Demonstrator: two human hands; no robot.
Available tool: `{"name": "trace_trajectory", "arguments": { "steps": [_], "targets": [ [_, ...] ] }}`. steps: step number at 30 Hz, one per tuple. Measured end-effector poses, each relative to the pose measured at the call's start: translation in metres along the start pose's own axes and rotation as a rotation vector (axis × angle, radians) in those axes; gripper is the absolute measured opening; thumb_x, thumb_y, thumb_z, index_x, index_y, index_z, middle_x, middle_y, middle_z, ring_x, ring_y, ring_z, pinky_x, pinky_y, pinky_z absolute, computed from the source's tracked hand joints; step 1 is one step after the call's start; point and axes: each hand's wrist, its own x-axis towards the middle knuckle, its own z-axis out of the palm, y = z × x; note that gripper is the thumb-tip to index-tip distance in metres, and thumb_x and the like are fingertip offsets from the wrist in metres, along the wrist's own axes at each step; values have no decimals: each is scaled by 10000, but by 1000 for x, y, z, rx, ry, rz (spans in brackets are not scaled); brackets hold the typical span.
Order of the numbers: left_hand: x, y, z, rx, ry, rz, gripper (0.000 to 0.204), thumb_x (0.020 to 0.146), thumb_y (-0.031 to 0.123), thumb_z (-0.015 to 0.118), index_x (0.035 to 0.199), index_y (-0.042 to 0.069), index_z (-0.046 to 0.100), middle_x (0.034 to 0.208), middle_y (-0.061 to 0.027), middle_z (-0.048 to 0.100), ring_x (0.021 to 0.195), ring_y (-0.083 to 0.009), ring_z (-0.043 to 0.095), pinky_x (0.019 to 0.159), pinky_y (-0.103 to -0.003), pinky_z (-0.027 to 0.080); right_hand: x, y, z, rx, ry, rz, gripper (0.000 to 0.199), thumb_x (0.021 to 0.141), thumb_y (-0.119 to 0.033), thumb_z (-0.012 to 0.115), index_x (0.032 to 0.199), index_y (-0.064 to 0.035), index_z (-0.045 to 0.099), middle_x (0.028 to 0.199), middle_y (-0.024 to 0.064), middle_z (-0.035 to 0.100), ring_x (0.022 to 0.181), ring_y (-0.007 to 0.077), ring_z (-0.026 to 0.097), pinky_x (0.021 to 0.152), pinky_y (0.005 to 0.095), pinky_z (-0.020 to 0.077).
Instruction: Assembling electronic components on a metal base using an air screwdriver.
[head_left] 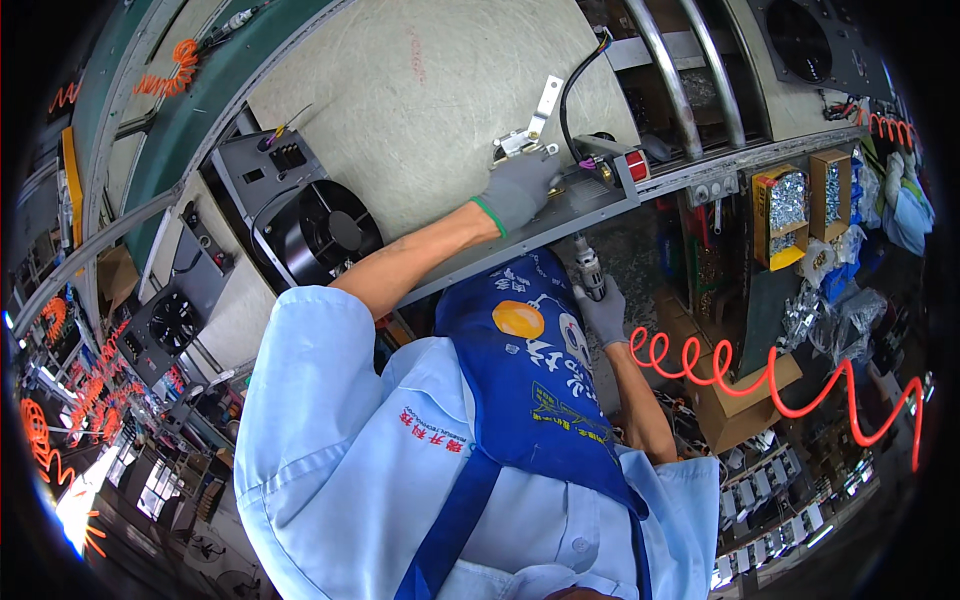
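Note:
My left hand [520, 188], in a grey glove with a green cuff, rests over a long dark grey metal panel [588, 205]. Its fingers are curled down beside a silver metal bracket [520, 140]; what they pinch is hidden. A flat silver strip [548, 103] sticks up from that bracket. To the right, my gloved right hand [604, 308] is wrapped round a silver power screwdriver [588, 262], below the panel's near edge. At the panel's right end sit a red part [637, 165] and a black cable [568, 95] that arches upward.
A black round fan [335, 228] on a grey housing stands at left. Metal rails [690, 85] run at upper right. Boxes of screws [783, 210] hang at right, above a cardboard box [745, 400]. A red coiled hose [780, 400] crosses beside my right forearm.

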Motion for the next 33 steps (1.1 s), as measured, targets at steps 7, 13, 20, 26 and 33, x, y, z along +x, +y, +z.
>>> {"name": "trace_trajectory", "arguments": {
  "steps": [7,13,20,26,33],
  "targets": [
    [20,12,6,126,-201,24,242,919,251,616,940,43,739,843,-220,714,790,-407,700,720,-500,547,-2,0,-7,-27,2,-6,438,770,-344,834,998,-18,652,896,176,717,838,323,710,754,427,527],
    [22,-2,15,66,-335,-5,288,856,146,584,1073,71,758,901,-218,724,847,-403,706,763,-484,556,-6,-5,-8,11,-14,-20,435,780,-348,824,986,-9,645,888,187,714,834,340,709,752,433,525],
    [20,-16,31,9,-247,51,178,743,155,673,870,78,771,831,-189,728,785,-383,715,688,-471,567,1,1,1,50,14,-56,346,805,-269,820,956,-7,651,818,98,694,738,154,640,698,346,510],
    [19,-1,6,-15,-344,16,298,840,142,566,1052,74,765,911,-216,723,833,-395,700,757,-454,553,4,-1,2,64,-11,-32,417,785,-343,825,974,-23,635,885,173,696,833,334,694,746,432,516],
    [48,-28,-75,-129,19,-229,697,855,650,605,1137,23,722,1046,-218,733,963,-352,706,855,-434,530,10,2,-4,-31,21,-95,439,770,-343,836,988,-19,636,886,166,688,832,335,690,745,431,515]
  ]
}}
